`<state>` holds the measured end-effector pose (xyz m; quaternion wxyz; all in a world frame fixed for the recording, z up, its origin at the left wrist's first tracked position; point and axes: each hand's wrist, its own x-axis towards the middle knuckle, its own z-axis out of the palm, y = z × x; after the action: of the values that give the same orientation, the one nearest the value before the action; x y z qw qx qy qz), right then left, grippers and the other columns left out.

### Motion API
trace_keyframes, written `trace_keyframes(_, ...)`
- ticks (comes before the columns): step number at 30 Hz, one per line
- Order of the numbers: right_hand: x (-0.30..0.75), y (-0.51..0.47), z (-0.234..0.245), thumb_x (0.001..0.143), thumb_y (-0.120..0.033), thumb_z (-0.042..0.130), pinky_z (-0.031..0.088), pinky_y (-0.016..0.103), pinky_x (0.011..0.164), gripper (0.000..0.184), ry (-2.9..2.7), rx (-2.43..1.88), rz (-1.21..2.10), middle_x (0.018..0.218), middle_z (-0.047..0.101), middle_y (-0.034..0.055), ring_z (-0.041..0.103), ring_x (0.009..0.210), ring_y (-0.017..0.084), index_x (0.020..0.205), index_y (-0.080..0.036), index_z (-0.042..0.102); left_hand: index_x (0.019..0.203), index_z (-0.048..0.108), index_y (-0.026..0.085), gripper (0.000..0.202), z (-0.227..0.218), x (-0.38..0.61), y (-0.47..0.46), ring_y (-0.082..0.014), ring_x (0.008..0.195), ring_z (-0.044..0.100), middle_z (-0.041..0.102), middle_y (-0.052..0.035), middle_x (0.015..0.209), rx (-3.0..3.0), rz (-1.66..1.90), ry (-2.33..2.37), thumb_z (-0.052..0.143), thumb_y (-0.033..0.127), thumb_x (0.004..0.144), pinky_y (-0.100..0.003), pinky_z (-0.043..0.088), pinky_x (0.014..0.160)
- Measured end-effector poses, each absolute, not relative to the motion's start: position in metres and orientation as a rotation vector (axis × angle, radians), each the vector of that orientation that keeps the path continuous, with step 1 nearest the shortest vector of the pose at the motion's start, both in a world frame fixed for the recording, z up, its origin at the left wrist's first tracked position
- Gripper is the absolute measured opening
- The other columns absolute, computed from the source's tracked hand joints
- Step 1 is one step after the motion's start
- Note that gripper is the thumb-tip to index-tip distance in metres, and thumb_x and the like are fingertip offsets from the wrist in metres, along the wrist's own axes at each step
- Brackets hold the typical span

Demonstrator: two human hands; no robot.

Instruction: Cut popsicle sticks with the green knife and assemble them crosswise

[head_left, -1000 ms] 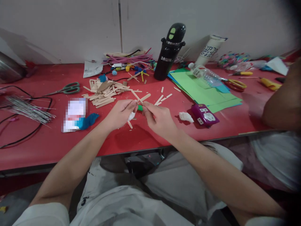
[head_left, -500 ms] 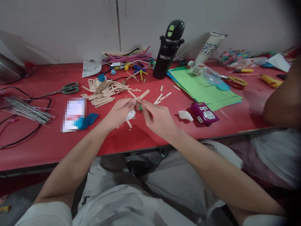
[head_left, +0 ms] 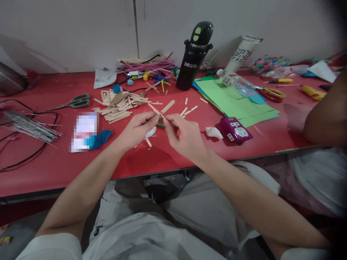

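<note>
My left hand (head_left: 141, 129) and my right hand (head_left: 184, 134) meet over the table, and both pinch a thin wooden craft stick (head_left: 155, 109) between fingertips and thumbs. Another craft stick (head_left: 168, 106) shows just beyond the fingers; whether it joins the held one I cannot tell. Between my hands a small green ridged piece (head_left: 161, 125) is partly hidden. Under the left fingers sits a white lump (head_left: 150, 133), with a short stick piece (head_left: 148, 142) below it.
A craft stick pile (head_left: 119, 106), green scissors (head_left: 80, 101) and a blue lump (head_left: 101, 140) lie left. A black bottle (head_left: 187, 68) stands behind. Rightward are green paper sheets (head_left: 233, 103), a purple case (head_left: 235, 130), a white wad (head_left: 214, 133) and another person's arm (head_left: 325, 112).
The right hand has turned slightly, and the held stick now slants down to the right between both hands. More of the green piece shows beneath the fingers.
</note>
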<state>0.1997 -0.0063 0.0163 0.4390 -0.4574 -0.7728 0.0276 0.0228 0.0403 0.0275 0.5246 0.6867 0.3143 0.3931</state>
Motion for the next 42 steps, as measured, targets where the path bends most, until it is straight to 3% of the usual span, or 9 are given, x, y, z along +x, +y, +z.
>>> trace_keyframes(6, 0.199, -0.009, 0.024, 0.096, -0.026, 0.054, 0.037, 0.022, 0.054, 0.009, -1.865, -1.106, 0.138, 0.063, 0.060, -0.0037, 0.051, 0.050, 0.009, 0.089, -0.020, 0.055, 0.071, 0.059, 0.017, 0.037, 0.030, 0.024, 0.041, -0.0108, 0.059, 0.047, 0.053, 0.0012, 0.065, 1.688, 0.976, 0.667, 0.068, 0.051, 0.083, -0.025, 0.041, 0.056)
trace_keyframes(13, 0.198, -0.011, 0.026, 0.097, -0.028, 0.054, 0.042, 0.023, 0.055, 0.015, -1.807, -1.080, 0.326, 0.067, 0.063, -0.0005, 0.057, 0.057, 0.010, 0.086, -0.019, 0.055, 0.093, 0.071, 0.018, 0.028, 0.024, 0.023, 0.041, -0.0098, 0.063, 0.055, 0.066, -0.0003, 0.079, 1.359, 1.008, 0.756, 0.079, 0.035, 0.071, -0.022, 0.046, 0.058)
trace_keyframes(19, 0.197, -0.012, 0.029, 0.096, -0.032, 0.058, 0.045, 0.023, 0.054, 0.018, -1.690, -0.990, 0.587, 0.069, 0.065, 0.0000, 0.059, 0.058, 0.010, 0.083, -0.020, 0.056, 0.091, 0.071, 0.019, 0.029, 0.024, 0.018, 0.040, -0.0082, 0.057, 0.054, 0.066, 0.0008, 0.076, 1.179, 0.977, 0.740, 0.080, 0.028, 0.065, -0.021, 0.047, 0.054)
trace_keyframes(24, 0.197, -0.010, 0.035, 0.093, -0.040, 0.064, 0.049, 0.022, 0.054, 0.024, -1.512, -0.901, 0.999, 0.068, 0.068, 0.0002, 0.059, 0.055, 0.008, 0.082, -0.018, 0.062, 0.090, 0.069, 0.019, 0.030, 0.025, 0.018, 0.041, -0.0061, 0.053, 0.050, 0.062, 0.0021, 0.071, 1.246, 0.944, 0.669, 0.082, 0.036, 0.069, -0.018, 0.042, 0.050)
trace_keyframes(30, 0.198, -0.004, 0.030, 0.088, -0.053, 0.067, 0.049, 0.024, 0.053, 0.037, -1.383, -0.960, 1.167, 0.063, 0.067, 0.0005, 0.057, 0.052, 0.009, 0.077, -0.018, 0.063, 0.075, 0.063, 0.017, 0.033, 0.027, 0.021, 0.041, -0.0083, 0.053, 0.045, 0.054, 0.0017, 0.063, 1.502, 1.027, 0.742, 0.075, 0.048, 0.077, -0.022, 0.039, 0.049)
trace_keyframes(34, 0.203, 0.005, 0.021, 0.089, -0.049, 0.064, 0.048, 0.025, 0.056, 0.033, -1.360, -1.104, 0.969, 0.068, 0.062, 0.0003, 0.058, 0.060, 0.011, 0.077, -0.019, 0.060, 0.067, 0.059, 0.017, 0.029, 0.027, 0.018, 0.044, -0.0082, 0.049, 0.040, 0.046, 0.0024, 0.056, 1.421, 1.029, 0.860, 0.067, 0.041, 0.080, -0.023, 0.032, 0.045)
trace_keyframes(36, 0.205, 0.007, 0.016, 0.084, -0.038, 0.071, 0.051, 0.026, 0.063, 0.024, -1.465, -1.114, 0.728, 0.092, 0.066, 0.0044, 0.062, 0.077, 0.013, 0.095, -0.019, 0.062, 0.063, 0.057, 0.017, 0.025, 0.028, 0.017, 0.046, -0.0079, 0.049, 0.039, 0.046, 0.0017, 0.057, 1.382, 1.016, 0.856, 0.065, 0.036, 0.078, -0.023, 0.030, 0.045)
trace_keyframes(39, 0.206, 0.008, 0.013, 0.082, -0.031, 0.074, 0.055, 0.030, 0.070, 0.047, -1.625, -1.091, 0.544, 0.124, 0.063, 0.0105, 0.065, 0.090, 0.017, 0.125, -0.022, 0.057, 0.059, 0.052, 0.018, 0.022, 0.032, 0.017, 0.045, -0.0078, 0.048, 0.038, 0.043, 0.0018, 0.057, 1.323, 0.966, 0.850, 0.064, 0.031, 0.073, -0.023, 0.029, 0.043)
trace_keyframes(42, 0.205, 0.007, 0.012, 0.088, -0.031, 0.070, 0.057, 0.034, 0.075, 0.030, -1.686, -1.050, 0.461, 0.113, 0.070, 0.0081, 0.068, 0.087, 0.018, 0.116, -0.023, 0.064, 0.056, 0.049, 0.018, 0.025, 0.036, 0.017, 0.042, -0.0074, 0.046, 0.036, 0.039, 0.0022, 0.055, 1.262, 0.928, 0.859, 0.063, 0.030, 0.072, -0.023, 0.027, 0.041)
